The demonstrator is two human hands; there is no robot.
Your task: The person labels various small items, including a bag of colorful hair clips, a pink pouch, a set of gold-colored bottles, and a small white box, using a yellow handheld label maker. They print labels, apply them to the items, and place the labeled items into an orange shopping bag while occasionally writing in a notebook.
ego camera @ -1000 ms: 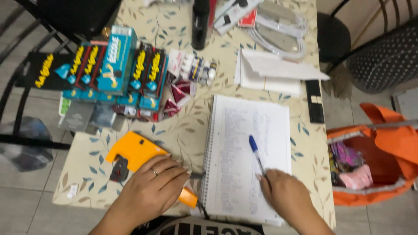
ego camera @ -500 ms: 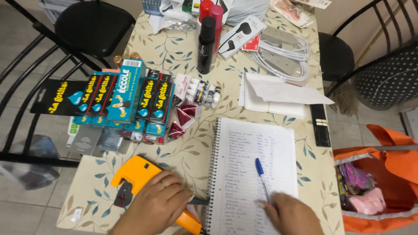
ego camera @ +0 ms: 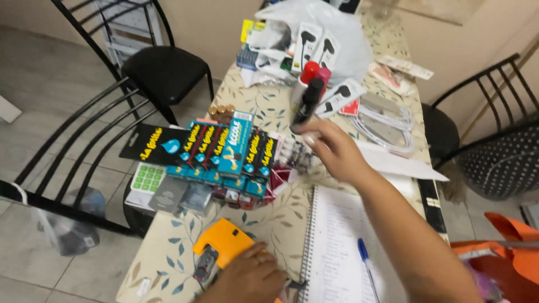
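Head view: right hand (ego camera: 336, 150) reaches past the white spiral-bound notebook (ego camera: 342, 247), fingers closing on a slim black bottle (ego camera: 307, 104) standing beyond it; left hand (ego camera: 250, 278) rests, fingers curled, gripping the orange plastic device (ego camera: 224, 244) left of the notebook on the leaf-patterned bench (ego camera: 168, 264)
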